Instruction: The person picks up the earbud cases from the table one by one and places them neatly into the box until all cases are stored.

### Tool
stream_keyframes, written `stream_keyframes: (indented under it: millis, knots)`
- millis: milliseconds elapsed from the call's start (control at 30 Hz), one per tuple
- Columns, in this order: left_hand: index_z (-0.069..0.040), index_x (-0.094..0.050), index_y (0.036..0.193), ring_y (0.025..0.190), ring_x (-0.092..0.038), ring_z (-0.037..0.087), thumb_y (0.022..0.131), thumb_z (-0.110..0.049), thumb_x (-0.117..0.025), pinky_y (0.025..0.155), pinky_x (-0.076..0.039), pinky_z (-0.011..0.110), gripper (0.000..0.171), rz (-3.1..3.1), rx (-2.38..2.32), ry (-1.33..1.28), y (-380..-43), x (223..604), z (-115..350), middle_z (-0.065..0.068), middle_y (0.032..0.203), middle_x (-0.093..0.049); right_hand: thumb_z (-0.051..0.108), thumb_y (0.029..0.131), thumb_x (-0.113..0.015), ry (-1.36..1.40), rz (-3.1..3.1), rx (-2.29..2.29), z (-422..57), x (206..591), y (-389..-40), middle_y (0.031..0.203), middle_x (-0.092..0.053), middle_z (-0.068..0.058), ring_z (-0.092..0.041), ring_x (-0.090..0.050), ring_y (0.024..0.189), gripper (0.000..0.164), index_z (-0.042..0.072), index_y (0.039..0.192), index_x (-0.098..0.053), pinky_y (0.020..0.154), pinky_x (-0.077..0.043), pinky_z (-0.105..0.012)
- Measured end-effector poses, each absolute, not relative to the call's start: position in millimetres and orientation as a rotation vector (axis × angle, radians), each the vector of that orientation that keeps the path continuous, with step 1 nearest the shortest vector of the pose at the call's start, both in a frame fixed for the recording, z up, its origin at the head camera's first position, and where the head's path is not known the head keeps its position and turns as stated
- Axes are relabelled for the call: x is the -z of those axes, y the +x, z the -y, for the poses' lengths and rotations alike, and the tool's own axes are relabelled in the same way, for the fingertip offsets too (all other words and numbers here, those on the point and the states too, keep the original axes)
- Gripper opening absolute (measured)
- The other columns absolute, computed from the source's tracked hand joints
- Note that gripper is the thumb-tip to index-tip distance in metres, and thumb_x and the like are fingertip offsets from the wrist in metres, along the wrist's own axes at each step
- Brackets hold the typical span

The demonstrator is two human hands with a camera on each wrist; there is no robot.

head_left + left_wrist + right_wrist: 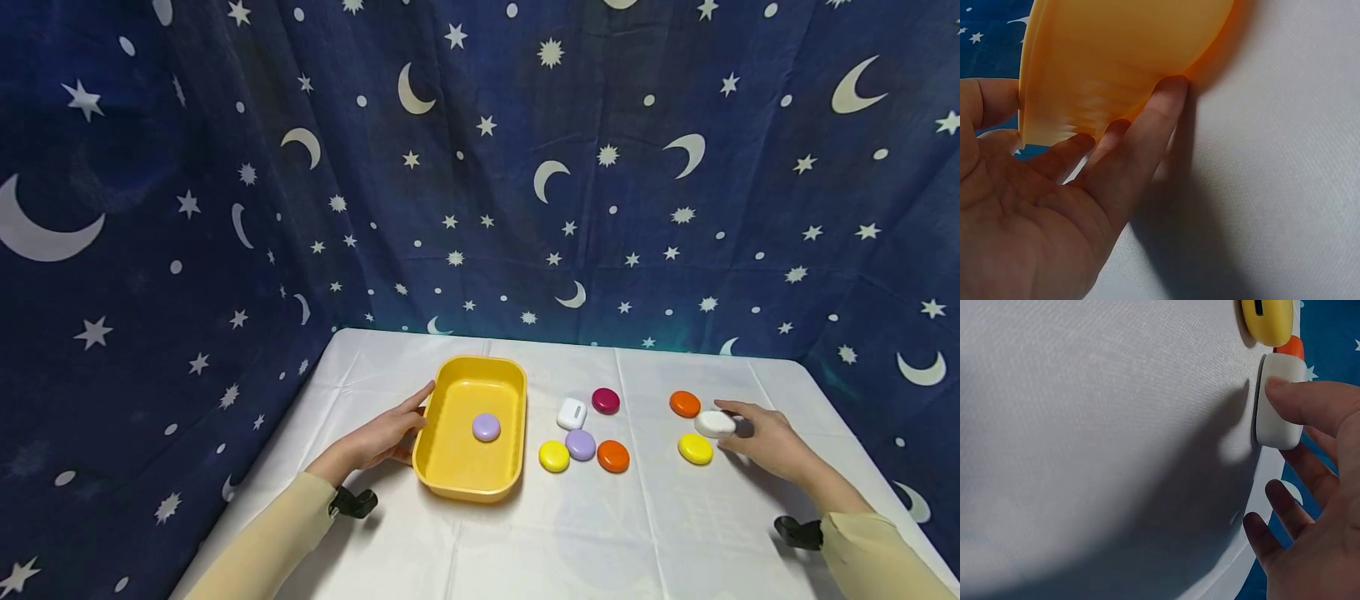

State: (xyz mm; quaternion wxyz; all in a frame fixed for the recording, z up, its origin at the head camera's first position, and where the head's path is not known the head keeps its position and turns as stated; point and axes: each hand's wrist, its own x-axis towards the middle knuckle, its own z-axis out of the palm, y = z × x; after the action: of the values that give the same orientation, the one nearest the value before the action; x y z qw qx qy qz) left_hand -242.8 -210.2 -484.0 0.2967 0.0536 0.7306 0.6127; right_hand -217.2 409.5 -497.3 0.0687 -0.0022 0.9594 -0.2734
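Note:
My left hand (382,435) rests against the left outer wall of a yellow tray (517,450), its fingers and thumb touching the plastic. Inside the tray lies one lilac disc (486,427). At the right of the table, my right hand (772,443) pinches a rounded white disc (715,423) between thumb and index finger. The other fingers of that hand are spread in the right wrist view. Close by the white disc lie an orange disc (685,404) behind and a yellow disc (695,448) in front. Whether the white disc is lifted I cannot tell.
Between the hands lie a small white rounded box (572,413), a crimson disc (606,401), another yellow disc (554,456), another lilac disc (581,444) and another orange disc (613,456). A dark blue star-and-moon curtain (510,192) hangs behind the white-covered table (555,542).

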Motion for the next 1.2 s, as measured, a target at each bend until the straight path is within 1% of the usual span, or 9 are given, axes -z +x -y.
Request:
stream_keyframes:
  millis: [100,233,300,467,633,733,867,967,1200]
  knots:
    - [-0.038,-0.013,0.165,0.117,-0.059,0.032,0.104,-0.016,-0.046,0.082,-0.06,0.048,0.073,-1.949,-1.623,0.143,-242.9,483.3,210.3,0.018,0.17,-0.005,0.029,0.088,-0.08,-0.012,-2.911,0.802,-408.6,497.0,-217.2,0.143,-0.041,-0.04,-0.062,-0.027,0.125,0.081,-0.005,0.15,-0.042,0.092,-0.03,-0.08]
    - [-0.039,-0.013,0.165,0.117,-0.06,0.032,0.104,-0.016,-0.046,0.083,-0.06,0.048,0.073,-1.951,-1.622,0.138,-242.7,482.4,210.2,0.018,0.17,-0.006,0.037,0.087,-0.08,-0.017,-2.924,0.786,-408.3,498.2,-218.5,0.139,-0.045,-0.04,-0.056,-0.034,0.118,0.081,-0.004,0.148,-0.046,0.086,-0.038,-0.071]
    - [-0.039,-0.013,0.165,0.117,-0.06,0.032,0.104,-0.016,-0.046,0.083,-0.06,0.048,0.073,-1.952,-1.621,0.138,-242.5,482.2,210.1,0.018,0.17,-0.007,0.039,0.087,-0.08,-0.01,-2.917,0.792,-408.4,499.5,-219.4,0.138,-0.046,-0.039,-0.055,-0.035,0.117,0.081,-0.004,0.147,-0.047,0.086,-0.038,-0.07]
    - [-0.04,-0.013,0.165,0.117,-0.06,0.032,0.104,-0.017,-0.046,0.083,-0.06,0.049,0.073,-1.955,-1.613,0.137,-241.9,483.0,210.2,0.018,0.17,-0.005,0.042,0.087,-0.08,0.004,-2.892,0.811,-407.9,502.7,-220.7,0.137,-0.048,-0.038,-0.054,-0.035,0.118,0.081,-0.003,0.146,-0.048,0.089,-0.036,-0.074]
    - [-0.041,-0.013,0.165,0.117,-0.06,0.032,0.104,-0.016,-0.046,0.083,-0.06,0.049,0.073,-1.939,-1.62,0.143,-241.9,483.8,210.5,0.017,0.17,-0.005,0.037,0.087,-0.08,-0.017,-2.901,0.809,-407.5,502.1,-220.8,0.137,-0.05,-0.037,-0.053,-0.043,0.118,0.076,-0.003,0.144,-0.051,0.092,-0.041,-0.072]
    - [-0.04,-0.013,0.165,0.117,-0.06,0.031,0.105,-0.016,-0.046,0.083,-0.06,0.048,0.073,-1.938,-1.62,0.15,-242.5,484.3,211.1,0.021,0.168,-0.014,0.034,0.088,-0.08,-0.036,-2.91,0.81,-407.3,500.2,-220.0,0.136,-0.052,-0.037,-0.052,-0.048,0.118,0.072,-0.003,0.143,-0.052,0.092,-0.044,-0.07]
    - [-0.04,-0.014,0.165,0.118,-0.059,0.032,0.105,-0.016,-0.046,0.084,-0.06,0.048,0.072,-1.934,-1.619,0.16,-243.6,484.7,211.6,0.024,0.164,-0.023,0.033,0.089,-0.079,-0.035,-2.909,0.813,-407.3,498.6,-218.9,0.136,-0.052,-0.036,-0.052,-0.044,0.118,0.07,-0.003,0.143,-0.053,0.091,-0.041,-0.071]
    - [-0.04,-0.013,0.165,0.118,-0.059,0.032,0.105,-0.016,-0.046,0.084,-0.06,0.047,0.072,-1.927,-1.618,0.168,-244.4,484.9,211.6,0.024,0.164,-0.024,0.034,0.09,-0.078,-0.041,-2.917,0.806,-407.8,498.2,-217.9,0.136,-0.052,-0.036,-0.052,-0.043,0.118,0.069,-0.003,0.143,-0.053,0.091,-0.039,-0.072]
    - [-0.04,-0.014,0.165,0.115,-0.061,0.031,0.104,-0.015,-0.047,0.083,-0.06,0.048,0.073,-1.926,-1.622,0.153,-244.8,485.5,210.5,0.024,0.161,-0.028,0.03,0.09,-0.078,-0.072,-2.94,0.799,-407.8,500.9,-217.3,0.133,-0.055,-0.035,-0.049,-0.049,0.116,0.065,-0.004,0.141,-0.055,0.091,-0.044,-0.069]
